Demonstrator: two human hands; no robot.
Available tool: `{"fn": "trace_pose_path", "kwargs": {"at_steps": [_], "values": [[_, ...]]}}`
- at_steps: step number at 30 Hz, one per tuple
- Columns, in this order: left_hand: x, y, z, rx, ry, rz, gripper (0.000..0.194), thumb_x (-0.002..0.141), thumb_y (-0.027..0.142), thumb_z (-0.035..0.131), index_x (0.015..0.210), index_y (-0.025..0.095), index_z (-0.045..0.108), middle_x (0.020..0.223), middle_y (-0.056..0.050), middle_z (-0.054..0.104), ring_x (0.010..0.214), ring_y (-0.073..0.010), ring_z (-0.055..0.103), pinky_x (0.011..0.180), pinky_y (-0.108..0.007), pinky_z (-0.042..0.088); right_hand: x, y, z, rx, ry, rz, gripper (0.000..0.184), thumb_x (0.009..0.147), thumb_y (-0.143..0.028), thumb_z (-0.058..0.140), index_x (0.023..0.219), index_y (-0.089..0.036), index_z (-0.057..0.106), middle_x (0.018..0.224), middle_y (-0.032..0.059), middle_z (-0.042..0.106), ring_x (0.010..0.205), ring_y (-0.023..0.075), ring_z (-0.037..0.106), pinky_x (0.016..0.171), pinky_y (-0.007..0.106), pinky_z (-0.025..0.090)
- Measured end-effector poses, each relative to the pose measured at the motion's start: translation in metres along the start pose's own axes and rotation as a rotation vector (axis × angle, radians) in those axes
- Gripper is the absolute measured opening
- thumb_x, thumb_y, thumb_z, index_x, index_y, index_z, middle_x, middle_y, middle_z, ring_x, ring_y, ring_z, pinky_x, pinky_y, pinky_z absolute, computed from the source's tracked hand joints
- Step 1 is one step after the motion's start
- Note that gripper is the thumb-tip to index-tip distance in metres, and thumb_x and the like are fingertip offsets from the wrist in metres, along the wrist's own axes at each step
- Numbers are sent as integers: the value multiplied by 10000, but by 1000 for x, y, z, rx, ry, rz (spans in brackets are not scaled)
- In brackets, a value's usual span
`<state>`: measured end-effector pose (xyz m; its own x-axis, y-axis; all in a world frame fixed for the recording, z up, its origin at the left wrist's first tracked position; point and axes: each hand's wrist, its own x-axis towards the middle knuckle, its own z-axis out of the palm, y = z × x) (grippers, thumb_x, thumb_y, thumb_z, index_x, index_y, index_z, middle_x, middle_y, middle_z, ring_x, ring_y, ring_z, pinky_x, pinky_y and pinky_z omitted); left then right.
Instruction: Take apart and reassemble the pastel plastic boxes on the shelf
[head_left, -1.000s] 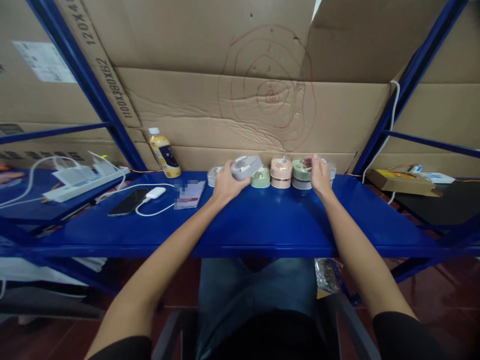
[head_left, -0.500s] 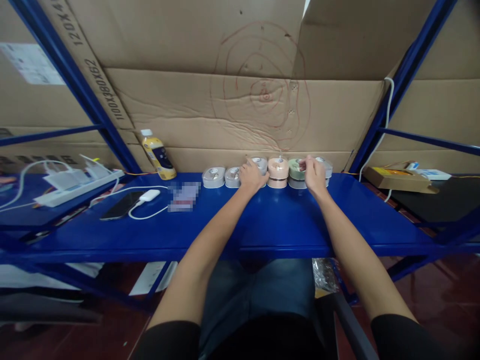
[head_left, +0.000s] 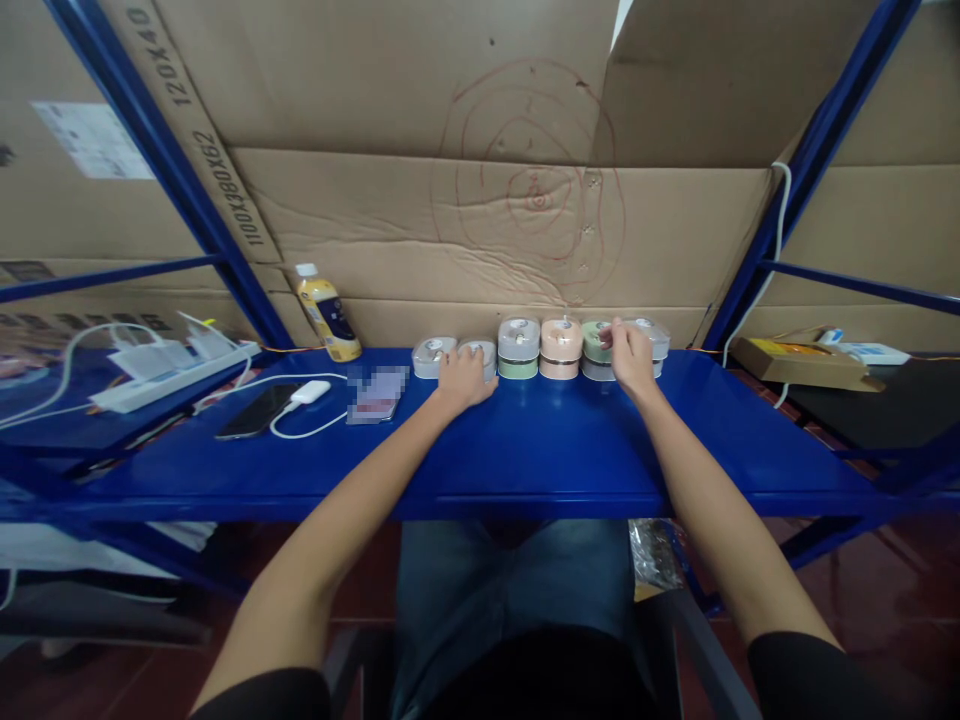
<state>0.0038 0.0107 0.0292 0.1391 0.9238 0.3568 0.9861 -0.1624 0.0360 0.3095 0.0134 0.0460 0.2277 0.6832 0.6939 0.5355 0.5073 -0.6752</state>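
Note:
A row of small rounded cases stands along the back of the blue shelf. My left hand [head_left: 465, 378] is over a low grey case [head_left: 484, 352], fingers spread and partly covering it. Left of that sits another grey case [head_left: 430, 358]. To the right, a grey case [head_left: 519, 336] rests on a green case [head_left: 517, 369], beside a stack of peach cases [head_left: 561, 338]. My right hand [head_left: 631, 352] is at a green case [head_left: 595, 340] stacked on a grey one, its fingers loosely bent and apart. Behind it, a grey case [head_left: 656, 338] is partly hidden.
On the left of the blue shelf [head_left: 525, 450] are a yellow bottle [head_left: 330, 318], a black phone [head_left: 259, 412] with a white charger [head_left: 309, 392], and a blurred-out screen [head_left: 379, 393]. A power strip [head_left: 176, 375] lies further left. Cardboard backs the shelf; an open carton [head_left: 806, 362] is at right.
My left hand set the grey case it carried on top of the green case, then moved left to the low grey case. My right hand stayed by the green stack.

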Motion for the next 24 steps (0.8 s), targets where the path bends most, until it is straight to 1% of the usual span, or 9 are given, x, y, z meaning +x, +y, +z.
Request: {"fn": "trace_pose_path", "kwargs": {"at_steps": [6, 8, 10, 12, 14, 16, 17, 21, 24], "values": [[-68, -1, -14, -14, 121, 30, 516, 913, 569, 686, 1219, 158, 620, 1268, -259, 633, 1214, -486, 613, 965, -579, 536, -6, -9, 3, -37, -54, -63, 567, 1024, -657, 403, 756, -244, 683, 807, 80, 727, 850, 275, 690, 883, 456, 556], [-84, -4, -18, -90, 137, 15, 520, 909, 590, 690, 1176, 152, 608, 1220, -249, 618, 1133, -468, 644, 915, -574, 558, -14, -16, 8, -29, -150, -119, 488, 1004, -632, 497, 809, -235, 704, 851, 82, 734, 831, 266, 683, 856, 452, 566], [-91, -8, -21, -195, 117, 74, 465, 894, 529, 717, 1146, 156, 598, 1211, -225, 608, 1100, -432, 656, 927, -562, 564, -26, -24, 16, 9, -329, -200, 418, 943, -636, 638, 932, -231, 740, 963, 89, 751, 876, 265, 694, 858, 447, 581], [-90, -11, -22, -339, 74, 212, 435, 854, 449, 755, 1152, 181, 586, 1225, -178, 617, 1121, -385, 659, 978, -532, 563, -40, -31, 27, 51, -547, -302, 528, 833, -658, 786, 1149, -237, 747, 1179, 115, 741, 1053, 300, 706, 951, 477, 583], [-83, -13, -23, -500, 17, 375, 500, 810, 415, 792, 1213, 215, 575, 1284, -134, 633, 1203, -353, 646, 1056, -510, 543, -52, -37, 37, 62, -721, -395, 846, 692, -685, 899, 1381, -252, 671, 1427, 148, 648, 1300, 363, 634, 1110, 544, 521], [-73, -14, -21, -634, -33, 494, 624, 784, 425, 828, 1313, 238, 555, 1379, -119, 630, 1301, -345, 617, 1135, -514, 504, -61, -40, 45, 52, -831, -450, 1086, 604, -695, 948, 1526, -271, 562, 1566, 159, 555, 1443, 398, 537, 1206, 589, 440], [-68, -13, -19, -686, -48, 526, 699, 771, 442, 847, 1365, 239, 539, 1425, -127, 617, 1342, -351, 599, 1164, -523, 483, -63, -40, 47, 44, -865, -458, 1130, 599, -689, 954, 1560, -277, 526, 1584, 161, 545, 1459, 404, 527, 1217, 599, 429], [-55, -9, -3, -828, -69, 510, 1002, 684, 511, 928, 1516, 210, 457, 1527, -187, 553, 1405, -387, 568, 1189, -562, 465, -64, -39, 47, 3, -889, -413, 1047, 669, -616, 941, 1559, -254, 525, 1511, 175, 621, 1360, 406, 620, 1161, 608, 488], [-53, -8, 6, -879, -124, 491, 1053, 694, 508, 929, 1571, 228, 420, 1530, -183, 568, 1397, -385, 583, 1183, -580, 465, -58, -36, 39, 46, -852, -337, 940, 698, -605, 921, 1497, -247, 579, 1412, 156, 683, 1263, 374, 675, 1110, 582, 534]]}}
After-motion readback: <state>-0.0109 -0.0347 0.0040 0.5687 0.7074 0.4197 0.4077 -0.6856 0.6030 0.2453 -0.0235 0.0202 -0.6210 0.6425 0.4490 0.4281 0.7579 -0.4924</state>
